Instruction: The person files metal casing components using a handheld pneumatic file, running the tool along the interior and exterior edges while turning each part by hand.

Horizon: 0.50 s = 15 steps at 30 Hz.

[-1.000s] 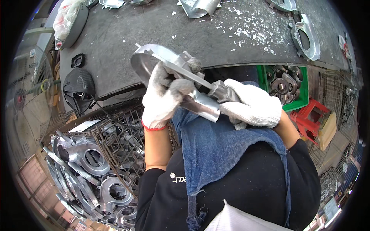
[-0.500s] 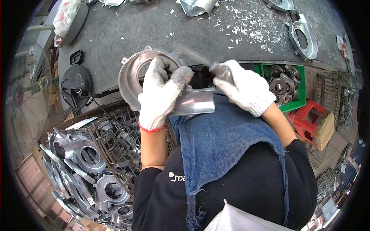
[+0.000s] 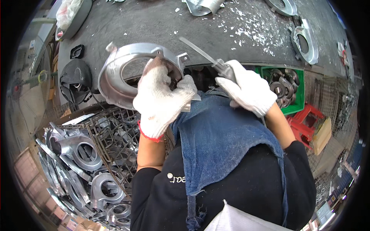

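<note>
My left hand, in a white knit glove with a red cuff, grips a silvery metal ring-shaped housing with a large round opening and small lugs on its rim. The housing is tilted and held over the table's near edge. Part of it is hidden behind the glove. In my gloved right hand is a file, held by its handle. Its narrow, flat blade points up and to the left, apart from the housing.
Beyond my hands lies a dark table scattered with pale metal chips. Similar housings lie at the far right. A green bin holds round metal parts, beside a red stool. Lower left, many housings are piled by a wire basket.
My left hand has turned and tilted the housing, which now sits further left with its straight outlet mostly out of sight. The file, blurred before, now shows sharply, pointing up and left.
</note>
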### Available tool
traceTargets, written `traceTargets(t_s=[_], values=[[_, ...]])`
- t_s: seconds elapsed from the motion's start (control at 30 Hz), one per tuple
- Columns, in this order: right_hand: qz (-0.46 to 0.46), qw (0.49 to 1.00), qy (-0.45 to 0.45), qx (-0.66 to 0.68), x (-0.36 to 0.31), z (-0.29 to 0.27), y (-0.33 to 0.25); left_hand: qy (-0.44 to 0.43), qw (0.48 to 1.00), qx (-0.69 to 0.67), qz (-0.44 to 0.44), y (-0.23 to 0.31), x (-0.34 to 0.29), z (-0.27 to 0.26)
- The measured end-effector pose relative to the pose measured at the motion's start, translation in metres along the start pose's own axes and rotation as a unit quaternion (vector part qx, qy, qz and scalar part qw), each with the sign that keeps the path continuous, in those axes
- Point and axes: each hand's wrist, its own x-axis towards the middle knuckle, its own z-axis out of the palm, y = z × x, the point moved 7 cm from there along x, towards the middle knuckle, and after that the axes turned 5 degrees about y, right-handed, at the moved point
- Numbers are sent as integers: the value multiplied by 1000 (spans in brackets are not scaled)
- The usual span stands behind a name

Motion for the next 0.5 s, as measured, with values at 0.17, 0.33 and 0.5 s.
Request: traceTargets(t_s=[0.17, 0.33, 0.5], values=[[-61, 990, -28, 126, -23, -15, -17, -57, 954, -264, -133, -4, 4, 6], [-88, 991, -31, 101, -24, -17, -28, -74, 948, -278, -133, -1, 2, 11], [-115, 992, 2, 44, -25, -11, -29, -66, 908, -376, -174, -6, 2, 17]])
